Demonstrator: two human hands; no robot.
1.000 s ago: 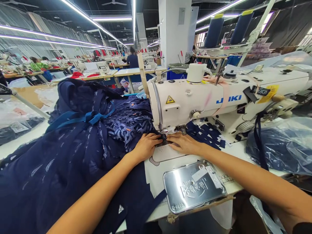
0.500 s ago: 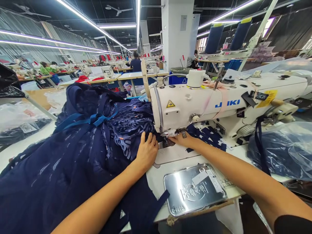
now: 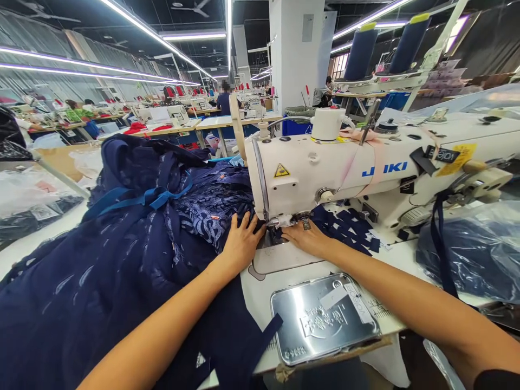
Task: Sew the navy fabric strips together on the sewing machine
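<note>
A large heap of navy lace fabric point(image 3: 122, 254) covers the left of the table, tied with a blue ribbon point(image 3: 142, 199). My left hand point(image 3: 241, 241) lies flat on the fabric, fingers spread, just left of the needle area of the white JUKI sewing machine point(image 3: 345, 168). My right hand point(image 3: 306, 238) rests palm down on the machine bed right of the presser foot, its fingertips tucked under the machine head and pressing the cloth there.
A shiny metal tray point(image 3: 325, 319) sits at the table's front edge. Small navy cut pieces point(image 3: 349, 227) lie behind my right hand. A plastic bag of dark fabric point(image 3: 475, 254) is at right. Two navy thread cones point(image 3: 361, 51) stand behind. Other workstations and people fill the back left.
My left hand has opened from a curled hold at the needle to lying flat on the fabric, slightly left. My right hand stays near the presser foot.
</note>
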